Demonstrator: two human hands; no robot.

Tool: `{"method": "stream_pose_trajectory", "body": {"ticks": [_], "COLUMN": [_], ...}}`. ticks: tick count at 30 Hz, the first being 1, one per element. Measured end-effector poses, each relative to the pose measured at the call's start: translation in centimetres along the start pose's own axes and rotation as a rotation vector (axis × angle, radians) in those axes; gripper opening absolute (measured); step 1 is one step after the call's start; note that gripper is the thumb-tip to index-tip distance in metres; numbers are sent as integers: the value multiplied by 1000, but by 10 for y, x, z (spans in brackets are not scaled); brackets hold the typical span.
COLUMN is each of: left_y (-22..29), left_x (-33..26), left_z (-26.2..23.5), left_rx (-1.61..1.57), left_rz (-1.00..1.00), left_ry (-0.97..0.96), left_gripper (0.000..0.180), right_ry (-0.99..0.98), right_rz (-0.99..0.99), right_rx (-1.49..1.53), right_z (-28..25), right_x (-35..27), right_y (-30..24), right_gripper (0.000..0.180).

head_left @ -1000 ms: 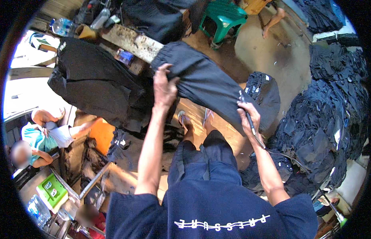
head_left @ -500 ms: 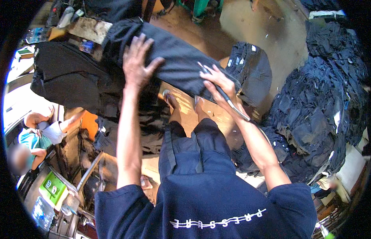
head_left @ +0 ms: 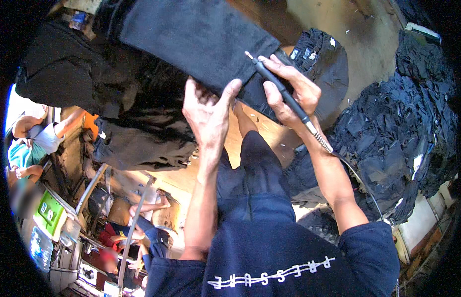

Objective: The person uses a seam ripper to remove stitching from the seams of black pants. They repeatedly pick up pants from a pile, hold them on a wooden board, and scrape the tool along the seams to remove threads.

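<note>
Right hand (head_left: 294,99): thumb and fingers clamped on a slim black pen-shaped tool (head_left: 280,86), metal tip over the right end of the dark garment (head_left: 190,39). Can't tell from here if the tip touches cloth. Left hand (head_left: 208,111): at the garment's near edge, thumb spread away from the curled fingers; fingertips blurred and partly hidden by the edge, so can't tell if they pinch the cloth.

The garment lies ahead of both hands, slanting from far left to near right, its surface fairly flat. From the tool's back end, a springy metal sleeve (head_left: 320,137) leads into a thin cable (head_left: 360,179) running along the right forearm, nearer the wearer than the garment.

Just beyond the garment's right end: another dark piece with a gathered waistband (head_left: 309,45) and small white tags. Further right of the garment, a big crumpled heap of dark cloth (head_left: 389,128). Left of the garment, more black clothing (head_left: 67,69) spread out; on its near-left side, another black piece (head_left: 146,146) hangs or lies, can't tell which.

Well off to the garment's near left I see a seated person in a teal top (head_left: 28,156), a green tray (head_left: 48,215), clear plastic bottles (head_left: 40,247) and someone in red (head_left: 109,257).
</note>
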State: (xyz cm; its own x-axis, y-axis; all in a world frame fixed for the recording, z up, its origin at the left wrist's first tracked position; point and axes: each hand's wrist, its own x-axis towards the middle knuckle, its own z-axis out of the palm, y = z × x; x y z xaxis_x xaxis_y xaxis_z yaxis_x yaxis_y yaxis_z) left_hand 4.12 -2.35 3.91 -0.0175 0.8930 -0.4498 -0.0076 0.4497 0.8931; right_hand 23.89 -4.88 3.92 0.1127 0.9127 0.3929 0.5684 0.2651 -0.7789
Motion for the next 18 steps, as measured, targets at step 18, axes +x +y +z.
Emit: {"method": "stream_pose_trajectory", "body": {"ticks": [18], "left_y": [-56], "left_x": [12], "left_z": [-17], "left_rx": [-267], "left_rz": [155], "left_ry": [3], "left_gripper": [76], "right_ry": [-178], "right_rz": [-212], "right_rx": [152], "right_z": [2], "right_x": [-23], "right_y": [5], "right_gripper": [33]}}
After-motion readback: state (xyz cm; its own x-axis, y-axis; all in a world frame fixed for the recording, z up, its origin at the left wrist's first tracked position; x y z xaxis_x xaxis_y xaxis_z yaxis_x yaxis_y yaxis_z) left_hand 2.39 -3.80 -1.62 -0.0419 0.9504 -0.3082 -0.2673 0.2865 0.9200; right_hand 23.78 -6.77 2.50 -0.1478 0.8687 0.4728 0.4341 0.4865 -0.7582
